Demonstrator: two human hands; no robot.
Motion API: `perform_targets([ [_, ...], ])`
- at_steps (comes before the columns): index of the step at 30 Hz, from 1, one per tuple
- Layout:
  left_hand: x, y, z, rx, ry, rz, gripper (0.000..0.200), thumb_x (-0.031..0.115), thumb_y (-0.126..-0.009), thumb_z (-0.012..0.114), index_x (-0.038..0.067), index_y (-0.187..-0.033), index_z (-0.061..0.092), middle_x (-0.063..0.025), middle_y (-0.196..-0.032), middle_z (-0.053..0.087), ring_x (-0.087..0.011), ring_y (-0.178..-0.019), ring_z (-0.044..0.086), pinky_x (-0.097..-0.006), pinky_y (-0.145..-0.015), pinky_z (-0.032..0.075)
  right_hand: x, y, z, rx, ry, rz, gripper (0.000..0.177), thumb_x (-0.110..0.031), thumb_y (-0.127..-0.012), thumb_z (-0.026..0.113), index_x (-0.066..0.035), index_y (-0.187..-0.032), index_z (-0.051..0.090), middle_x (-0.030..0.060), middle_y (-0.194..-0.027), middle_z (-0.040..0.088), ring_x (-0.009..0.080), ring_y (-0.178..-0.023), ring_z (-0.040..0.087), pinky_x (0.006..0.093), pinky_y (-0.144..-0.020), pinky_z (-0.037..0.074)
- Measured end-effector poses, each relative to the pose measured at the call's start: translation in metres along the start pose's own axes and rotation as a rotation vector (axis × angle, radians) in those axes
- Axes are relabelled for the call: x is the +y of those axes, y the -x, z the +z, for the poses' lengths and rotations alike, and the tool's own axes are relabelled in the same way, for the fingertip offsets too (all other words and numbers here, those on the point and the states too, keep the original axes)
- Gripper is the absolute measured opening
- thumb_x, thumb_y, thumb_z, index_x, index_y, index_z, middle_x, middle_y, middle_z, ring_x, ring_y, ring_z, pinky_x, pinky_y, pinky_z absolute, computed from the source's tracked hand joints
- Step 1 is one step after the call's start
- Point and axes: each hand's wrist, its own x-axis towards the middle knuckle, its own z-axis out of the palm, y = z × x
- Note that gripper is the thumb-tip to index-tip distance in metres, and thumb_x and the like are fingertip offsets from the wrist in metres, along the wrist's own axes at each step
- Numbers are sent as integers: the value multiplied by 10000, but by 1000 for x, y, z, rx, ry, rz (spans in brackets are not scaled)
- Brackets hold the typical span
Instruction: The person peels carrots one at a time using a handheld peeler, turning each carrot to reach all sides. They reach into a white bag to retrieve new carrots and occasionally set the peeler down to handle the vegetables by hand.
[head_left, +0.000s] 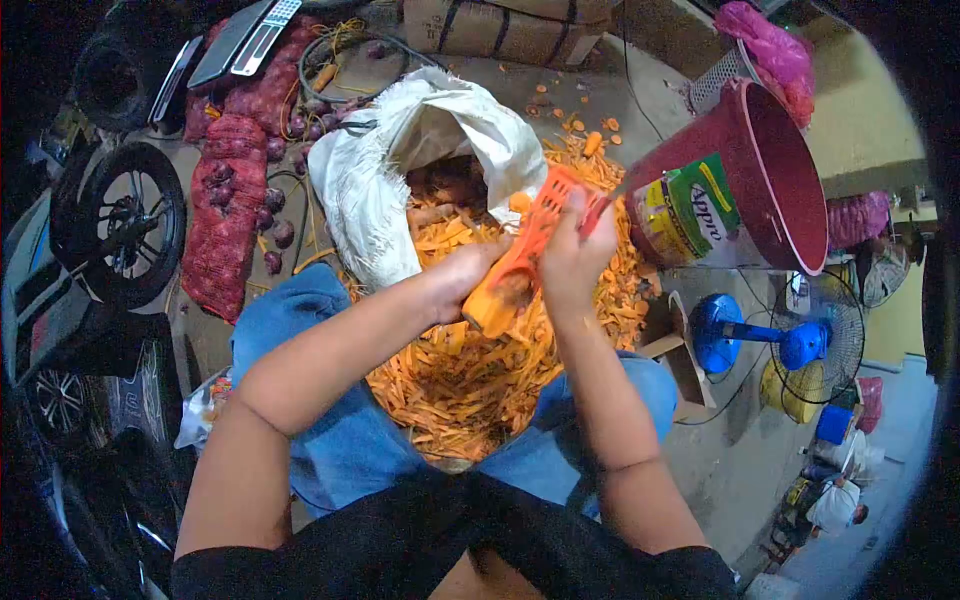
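left hand [466,277] with fingers partly hidden behind the carrot [490,308], slotted orange tool [548,208] blurred at the right hand [582,245], sack [355,195] depths beyond both hands shadowed

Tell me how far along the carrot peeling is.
Done: a heap of peelings lies between the legs. In hand: a carrot in the left hand, a slotted orange tool in the right hand. Remaining: what look like more carrots in the white sack; number hidden.

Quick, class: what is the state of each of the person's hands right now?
Left hand: closed on the carrot, fingertips hidden.
Right hand: closed around the slotted tool; exact grip unclear.
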Motion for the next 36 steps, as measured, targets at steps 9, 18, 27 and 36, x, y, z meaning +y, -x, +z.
perform_targets([
  [9,4,6,8,31,-97,-50,355,318,-838,335,30,-989,478,-83,-883,558,-157,-739,558,-280,-660,460,85,-66,-49,411,400,-44,236,-183,-805,422,10,-671,451,100,-579,478,183,-520,423,319,-497,345],
  [18,-3,-3,-11,145,-139,-19,346,309,-842,324,35,-983,480,-77,-856,561,-151,-698,559,-266,-611,462,24,-31,-19,156,-71,88,197,-179,-802,434,11,-772,477,57,-634,481,151,-600,477,292,-531,379],
  [27,2,18,6,65,-347,5,339,283,-855,288,35,-992,475,-68,-865,555,-133,-725,548,-260,-654,444,73,-69,-49,452,369,82,166,-135,-788,439,21,-777,492,100,-649,530,189,-577,491,311,-548,392],
  [36,0,6,5,93,-205,113,360,304,-860,237,50,-962,471,-73,-756,545,-138,-548,528,-267,-531,456,-2,-5,3,-17,-58,31,168,-150,-797,434,7,-782,490,72,-677,509,143,-596,471,284,-549,380],
])
